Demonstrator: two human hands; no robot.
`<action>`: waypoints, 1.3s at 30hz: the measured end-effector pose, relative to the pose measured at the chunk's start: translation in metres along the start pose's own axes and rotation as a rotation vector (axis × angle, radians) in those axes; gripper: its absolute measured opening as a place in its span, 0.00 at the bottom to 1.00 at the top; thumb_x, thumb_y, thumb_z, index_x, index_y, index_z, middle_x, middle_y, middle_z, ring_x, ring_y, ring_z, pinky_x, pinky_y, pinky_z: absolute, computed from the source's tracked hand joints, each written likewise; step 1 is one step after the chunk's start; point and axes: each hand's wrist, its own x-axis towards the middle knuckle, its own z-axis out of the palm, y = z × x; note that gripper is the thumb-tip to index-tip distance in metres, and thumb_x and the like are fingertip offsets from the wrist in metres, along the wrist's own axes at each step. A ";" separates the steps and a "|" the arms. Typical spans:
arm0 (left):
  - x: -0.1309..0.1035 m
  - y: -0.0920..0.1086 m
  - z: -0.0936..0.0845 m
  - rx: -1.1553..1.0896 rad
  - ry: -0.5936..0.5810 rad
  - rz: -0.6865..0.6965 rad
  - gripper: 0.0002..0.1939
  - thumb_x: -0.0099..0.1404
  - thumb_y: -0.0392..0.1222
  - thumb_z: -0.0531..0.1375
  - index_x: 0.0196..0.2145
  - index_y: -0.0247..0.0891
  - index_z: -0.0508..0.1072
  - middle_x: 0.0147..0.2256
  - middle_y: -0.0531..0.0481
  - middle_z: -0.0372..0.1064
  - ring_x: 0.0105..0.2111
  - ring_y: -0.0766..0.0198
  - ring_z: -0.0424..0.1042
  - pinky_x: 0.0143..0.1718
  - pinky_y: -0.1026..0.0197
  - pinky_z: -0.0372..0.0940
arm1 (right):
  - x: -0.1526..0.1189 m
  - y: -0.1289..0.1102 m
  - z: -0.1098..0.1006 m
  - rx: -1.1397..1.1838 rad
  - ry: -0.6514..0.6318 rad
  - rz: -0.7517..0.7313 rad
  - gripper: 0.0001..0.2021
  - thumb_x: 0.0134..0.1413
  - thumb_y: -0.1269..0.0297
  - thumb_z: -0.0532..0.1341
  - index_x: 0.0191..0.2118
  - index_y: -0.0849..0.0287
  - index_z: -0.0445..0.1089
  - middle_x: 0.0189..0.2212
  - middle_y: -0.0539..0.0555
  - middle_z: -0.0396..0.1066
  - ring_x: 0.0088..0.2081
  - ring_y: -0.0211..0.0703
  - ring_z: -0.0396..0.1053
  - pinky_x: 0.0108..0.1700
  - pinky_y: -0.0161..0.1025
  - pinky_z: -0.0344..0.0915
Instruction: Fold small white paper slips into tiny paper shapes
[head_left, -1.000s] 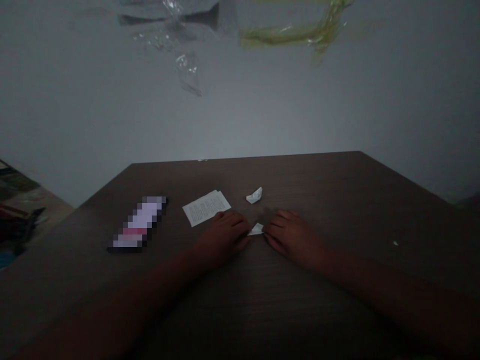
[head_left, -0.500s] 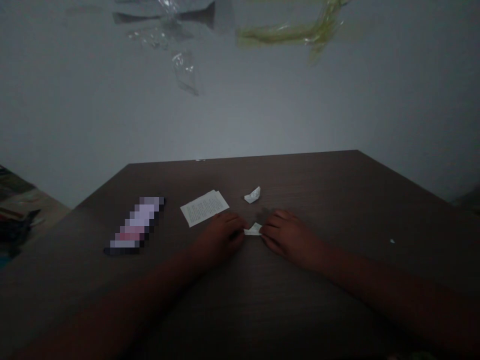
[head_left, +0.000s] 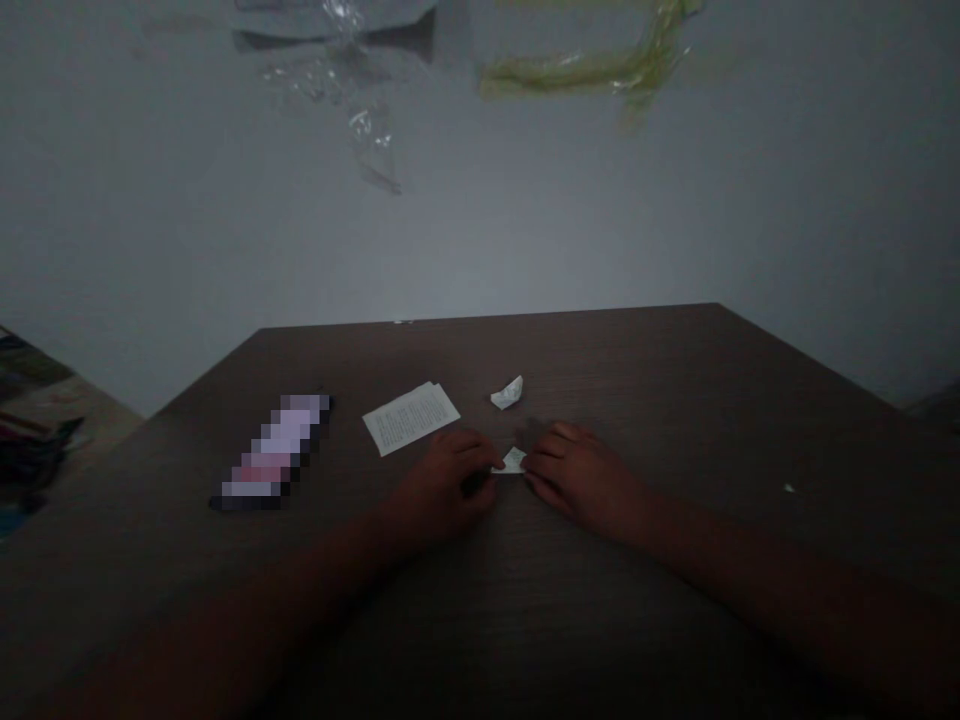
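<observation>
Between my hands is a small folded piece of paper (head_left: 513,462), showing a pointed top and a flat lower edge. My left hand (head_left: 450,480) pinches its left end between thumb and fingers. At its right end, my right hand (head_left: 574,475) grips it with the fingertips. Just beyond my hands stands a small folded paper boat (head_left: 508,393), untouched. Printed paper sheets (head_left: 411,418) lie flat beyond my left hand, a little to the left. My fingers cover both ends of the folded paper.
A phone (head_left: 274,450), its screen blurred out, lies at the left of the brown table (head_left: 600,360). A tiny paper scrap (head_left: 790,489) is at the right. Behind the table rises a wall (head_left: 600,220) with yellow and clear tape on it.
My left fingers have shifted slightly on the folded paper, and its lower strip looks narrower now. Both hands stay on it. The boat and sheets keep their places on the table.
</observation>
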 end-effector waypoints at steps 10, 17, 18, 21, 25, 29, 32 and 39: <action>0.003 0.008 -0.007 0.059 -0.039 -0.013 0.13 0.76 0.29 0.61 0.49 0.43 0.81 0.49 0.48 0.83 0.53 0.52 0.81 0.62 0.51 0.75 | 0.001 -0.001 0.001 0.013 0.021 0.003 0.07 0.78 0.67 0.65 0.48 0.54 0.83 0.44 0.58 0.83 0.47 0.57 0.77 0.52 0.54 0.75; 0.004 0.004 -0.008 0.064 0.000 -0.016 0.12 0.80 0.31 0.59 0.49 0.41 0.82 0.48 0.47 0.83 0.51 0.52 0.80 0.60 0.51 0.75 | 0.002 0.002 -0.002 -0.008 0.003 0.101 0.07 0.76 0.68 0.67 0.49 0.57 0.84 0.45 0.61 0.83 0.49 0.60 0.77 0.53 0.56 0.77; 0.004 0.003 -0.008 0.063 0.006 -0.011 0.12 0.80 0.31 0.59 0.49 0.42 0.82 0.48 0.47 0.83 0.51 0.52 0.80 0.60 0.51 0.75 | 0.002 0.003 -0.002 -0.011 0.001 0.101 0.07 0.76 0.69 0.67 0.48 0.56 0.84 0.45 0.61 0.83 0.49 0.59 0.77 0.52 0.55 0.77; 0.004 0.002 -0.007 0.064 0.021 -0.006 0.10 0.79 0.32 0.61 0.49 0.42 0.82 0.47 0.47 0.83 0.50 0.52 0.81 0.59 0.51 0.75 | 0.002 0.002 -0.002 -0.014 0.021 0.096 0.08 0.76 0.70 0.67 0.45 0.56 0.85 0.43 0.60 0.82 0.48 0.57 0.77 0.52 0.53 0.77; 0.004 0.004 -0.008 0.074 0.043 0.027 0.11 0.79 0.30 0.61 0.49 0.41 0.82 0.46 0.47 0.83 0.49 0.53 0.82 0.57 0.51 0.76 | 0.001 0.002 -0.002 -0.016 0.042 0.112 0.08 0.76 0.69 0.67 0.46 0.55 0.86 0.42 0.60 0.83 0.47 0.58 0.79 0.53 0.54 0.77; 0.002 0.005 -0.010 0.059 0.050 0.052 0.12 0.78 0.28 0.61 0.49 0.41 0.81 0.47 0.47 0.83 0.50 0.53 0.81 0.57 0.51 0.76 | -0.001 0.003 0.000 0.010 0.052 0.156 0.11 0.78 0.68 0.65 0.53 0.54 0.88 0.43 0.61 0.85 0.47 0.60 0.81 0.54 0.57 0.79; 0.001 0.006 -0.010 0.046 0.069 0.093 0.13 0.78 0.27 0.59 0.49 0.41 0.81 0.47 0.47 0.83 0.50 0.52 0.82 0.57 0.50 0.76 | -0.003 0.005 0.002 0.097 0.094 0.180 0.14 0.79 0.67 0.64 0.59 0.52 0.86 0.46 0.59 0.87 0.48 0.58 0.82 0.56 0.57 0.79; 0.000 0.003 -0.009 0.048 0.072 0.102 0.14 0.78 0.27 0.58 0.49 0.41 0.80 0.47 0.48 0.82 0.50 0.54 0.80 0.58 0.52 0.75 | -0.004 0.008 0.012 0.294 0.252 0.121 0.14 0.77 0.70 0.64 0.57 0.51 0.87 0.48 0.59 0.85 0.52 0.55 0.82 0.56 0.52 0.81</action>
